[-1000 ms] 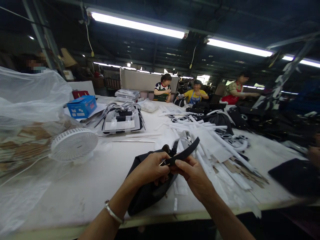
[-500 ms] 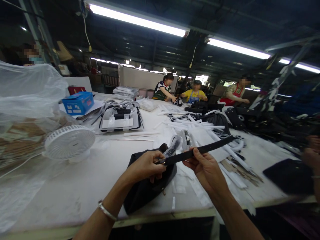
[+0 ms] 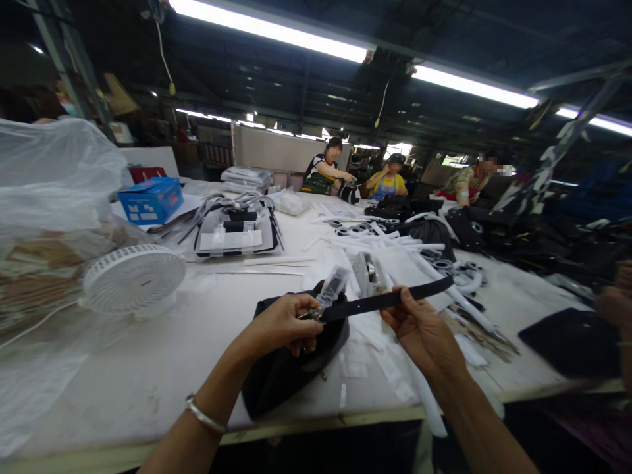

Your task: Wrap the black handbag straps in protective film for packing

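Note:
A black strap [image 3: 365, 304] stretches between my hands above a black bag [image 3: 281, 382] on the table. My left hand [image 3: 291, 322] is closed on the strap's buckle end, where a bit of gold-coloured metal shows. Farther along, my right hand [image 3: 419, 329] pinches the strap between thumb and fingers, and its free end sticks out to the right. Clear plastic wrap [image 3: 334, 283] rises from the bag's opening just behind the strap. The bag's far side is partly hidden by my left hand.
A white fan [image 3: 135, 283] and a blue box [image 3: 151, 199] stand on the left. Wrapped bag parts [image 3: 237, 227] lie beyond. White strips [image 3: 390, 247] and black bags [image 3: 573, 345] cover the right side. Co-workers sit across the table; another person's hand [image 3: 615, 299] is at far right.
My right hand has slid along the strap toward its free end and slightly right. A hole in the strap now shows between my hands. The left hand keeps its hold.

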Demonstrator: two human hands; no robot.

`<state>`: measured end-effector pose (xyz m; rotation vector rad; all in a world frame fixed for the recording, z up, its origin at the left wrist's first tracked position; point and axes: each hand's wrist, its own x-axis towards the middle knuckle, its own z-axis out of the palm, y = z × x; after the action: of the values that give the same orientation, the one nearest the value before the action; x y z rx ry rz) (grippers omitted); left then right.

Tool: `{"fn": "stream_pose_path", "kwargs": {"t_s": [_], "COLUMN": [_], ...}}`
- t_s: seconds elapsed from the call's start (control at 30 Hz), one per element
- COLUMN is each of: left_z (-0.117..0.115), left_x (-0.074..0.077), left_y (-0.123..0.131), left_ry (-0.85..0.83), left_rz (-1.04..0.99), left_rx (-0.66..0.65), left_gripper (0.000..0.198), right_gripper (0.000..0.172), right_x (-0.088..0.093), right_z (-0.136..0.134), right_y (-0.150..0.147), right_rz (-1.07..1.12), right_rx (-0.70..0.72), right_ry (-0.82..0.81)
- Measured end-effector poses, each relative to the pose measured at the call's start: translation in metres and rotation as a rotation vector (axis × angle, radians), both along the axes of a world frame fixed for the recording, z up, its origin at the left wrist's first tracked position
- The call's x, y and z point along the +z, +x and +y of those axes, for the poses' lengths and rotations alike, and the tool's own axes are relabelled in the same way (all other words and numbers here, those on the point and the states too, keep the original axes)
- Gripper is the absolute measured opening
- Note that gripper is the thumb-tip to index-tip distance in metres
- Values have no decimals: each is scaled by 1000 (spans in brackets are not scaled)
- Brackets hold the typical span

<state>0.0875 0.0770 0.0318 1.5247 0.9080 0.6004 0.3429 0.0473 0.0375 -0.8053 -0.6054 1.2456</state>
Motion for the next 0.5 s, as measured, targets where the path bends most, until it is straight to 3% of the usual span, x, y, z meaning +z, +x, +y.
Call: {"fn": "stream_pose_path", "kwargs": {"t_s": [0.27,0.5], "left_z": [-1,-5], "left_x": [-4,-11], "left_y": [-5,5], "left_ry": [-24,51], "left_rz": [-11,22], "left_rx": [-3,57], "left_gripper": [30,22], "right_gripper": [35,30], "right_x": [4,5], "right_z": [-3,-11], "right_y": [-4,-27], "right_rz": [-41,-274], "right_rx": [-32,156], "right_ry": [48,64]}}
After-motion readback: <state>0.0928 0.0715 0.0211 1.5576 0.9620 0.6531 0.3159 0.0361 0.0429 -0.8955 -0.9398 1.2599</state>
